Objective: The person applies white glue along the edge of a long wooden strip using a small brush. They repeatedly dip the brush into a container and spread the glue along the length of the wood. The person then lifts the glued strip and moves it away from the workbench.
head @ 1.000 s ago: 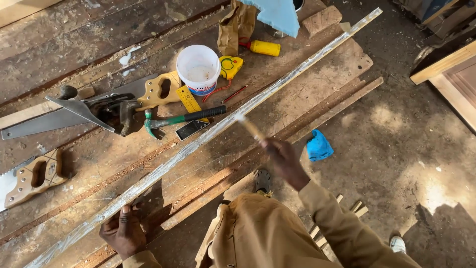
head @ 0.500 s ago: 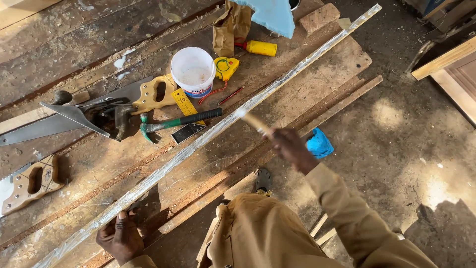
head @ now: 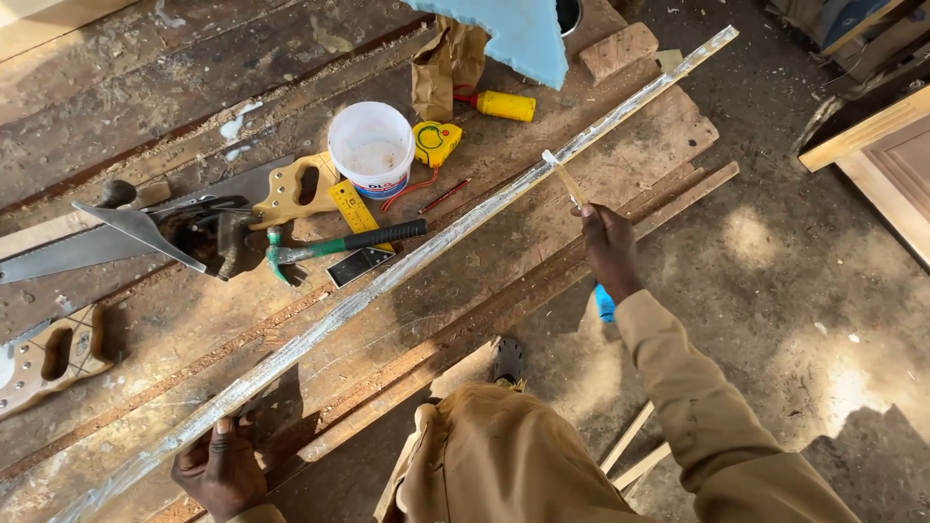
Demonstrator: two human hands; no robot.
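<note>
A long thin wooden strip (head: 407, 266), wet and shiny with glue, lies slantwise across the workbench (head: 194, 87). My right hand (head: 608, 247) grips a small flat stick (head: 565, 177) whose tip touches the strip near its upper right part. My left hand (head: 221, 468) presses on the strip's lower left end at the bench's near edge. A white plastic tub (head: 371, 148) stands just beyond the strip.
Hand saws (head: 145, 228), a green-handled hammer (head: 339, 244), a yellow tape measure (head: 436, 142), a yellow folding rule (head: 351, 205), a yellow bottle (head: 502, 105), a blue sheet (head: 513, 34) and a wood block (head: 620, 50) lie on the bench. Dirt floor (head: 794, 291) to the right.
My right hand has moved up and right along the strip with the stick. The camera has shifted, so the bench sits lower in view. My left hand stays on the strip's end.
</note>
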